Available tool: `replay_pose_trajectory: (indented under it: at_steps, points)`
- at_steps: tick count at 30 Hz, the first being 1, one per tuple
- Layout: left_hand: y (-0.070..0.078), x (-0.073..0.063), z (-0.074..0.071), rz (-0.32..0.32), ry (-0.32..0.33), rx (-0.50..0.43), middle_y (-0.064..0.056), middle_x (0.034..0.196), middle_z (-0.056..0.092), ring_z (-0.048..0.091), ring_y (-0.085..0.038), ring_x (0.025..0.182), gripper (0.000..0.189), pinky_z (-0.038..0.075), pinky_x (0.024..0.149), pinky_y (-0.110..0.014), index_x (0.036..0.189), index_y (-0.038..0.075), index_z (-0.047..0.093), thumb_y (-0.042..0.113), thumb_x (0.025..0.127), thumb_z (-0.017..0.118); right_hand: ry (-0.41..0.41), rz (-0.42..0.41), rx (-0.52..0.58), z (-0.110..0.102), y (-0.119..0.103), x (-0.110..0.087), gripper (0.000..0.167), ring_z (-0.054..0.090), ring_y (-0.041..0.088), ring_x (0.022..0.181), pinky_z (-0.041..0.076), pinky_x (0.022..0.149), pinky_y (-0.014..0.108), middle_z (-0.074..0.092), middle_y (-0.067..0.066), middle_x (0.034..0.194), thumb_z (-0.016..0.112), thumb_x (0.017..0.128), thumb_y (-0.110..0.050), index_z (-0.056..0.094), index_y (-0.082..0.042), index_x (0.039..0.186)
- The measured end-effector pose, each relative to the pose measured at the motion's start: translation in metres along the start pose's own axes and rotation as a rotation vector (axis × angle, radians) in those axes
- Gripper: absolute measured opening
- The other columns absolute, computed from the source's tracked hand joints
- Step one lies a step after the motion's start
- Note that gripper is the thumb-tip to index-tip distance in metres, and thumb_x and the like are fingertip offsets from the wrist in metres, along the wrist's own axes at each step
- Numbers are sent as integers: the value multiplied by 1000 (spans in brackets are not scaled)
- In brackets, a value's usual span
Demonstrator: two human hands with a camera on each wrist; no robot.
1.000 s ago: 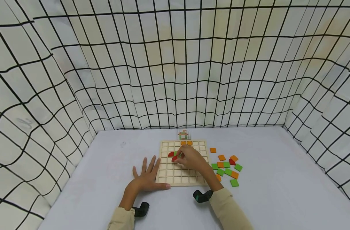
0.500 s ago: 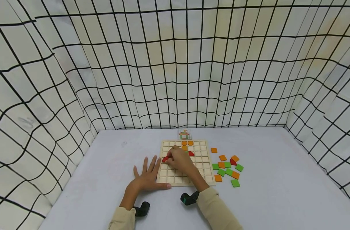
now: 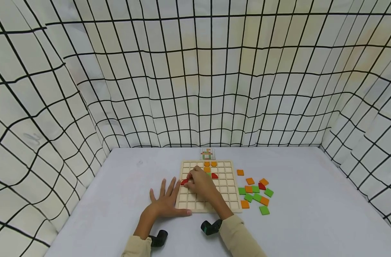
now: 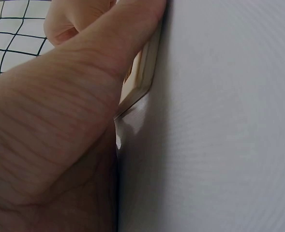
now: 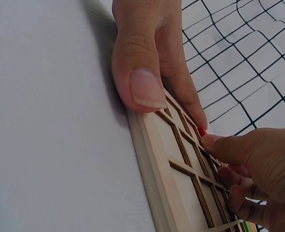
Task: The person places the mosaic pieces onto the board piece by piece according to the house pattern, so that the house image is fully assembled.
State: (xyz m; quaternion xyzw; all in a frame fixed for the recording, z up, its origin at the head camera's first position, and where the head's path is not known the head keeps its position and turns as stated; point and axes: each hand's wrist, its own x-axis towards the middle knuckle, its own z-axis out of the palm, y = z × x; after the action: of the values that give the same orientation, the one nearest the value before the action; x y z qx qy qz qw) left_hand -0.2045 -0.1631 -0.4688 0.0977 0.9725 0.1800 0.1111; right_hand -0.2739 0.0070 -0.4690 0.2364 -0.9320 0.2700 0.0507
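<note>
A wooden grid board (image 3: 229, 197) lies on the white table. My left hand (image 3: 164, 206) rests spread at its front left corner, the thumb along the front edge. My right hand (image 3: 202, 184) reaches across the board and pinches a red quarter-circle tile (image 3: 184, 182) over the left-hand cells. In the right wrist view that red tile (image 5: 202, 131) shows at the thumb tip, low against the grid. Two orange round tiles (image 3: 214, 164), an orange square tile (image 3: 207, 169), a green tile (image 3: 209, 174) partly hidden by my hand, and another red tile (image 3: 214, 176) sit in the grid.
To the board's right lie loose tiles: several orange squares (image 3: 250, 181), several green squares (image 3: 264, 210) and a red piece (image 3: 262, 186). A small pattern card (image 3: 207, 154) lies behind the board. A black grid net (image 3: 211, 96) hangs in front of white cloth around the table.
My right hand has moved left across the board with a red tile, uncovering the orange square and the other red tile. It has held near the left edge since. My left hand stays put.
</note>
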Motion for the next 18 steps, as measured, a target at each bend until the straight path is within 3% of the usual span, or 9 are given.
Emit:
replay_pose_trajectory:
  at_steps: [12, 18]
  points:
    - [3, -2, -1, 4, -5, -8, -11, 166, 1, -10, -45, 149, 119, -6, 104, -80, 158, 13, 12, 72, 72, 69, 29, -14, 2, 0, 3, -1, 20, 50, 9, 73, 44, 64, 20, 59, 2, 102, 73, 89, -28, 71, -10, 98]
    - [2, -2, -2, -3, -16, -13, -11, 166, 0, -11, -45, 149, 120, -7, 104, -79, 158, 14, 10, 73, 72, 68, 23, -20, 23, 1, 4, -1, 18, 52, 9, 76, 47, 69, 21, 59, 2, 103, 73, 89, -27, 70, -11, 97]
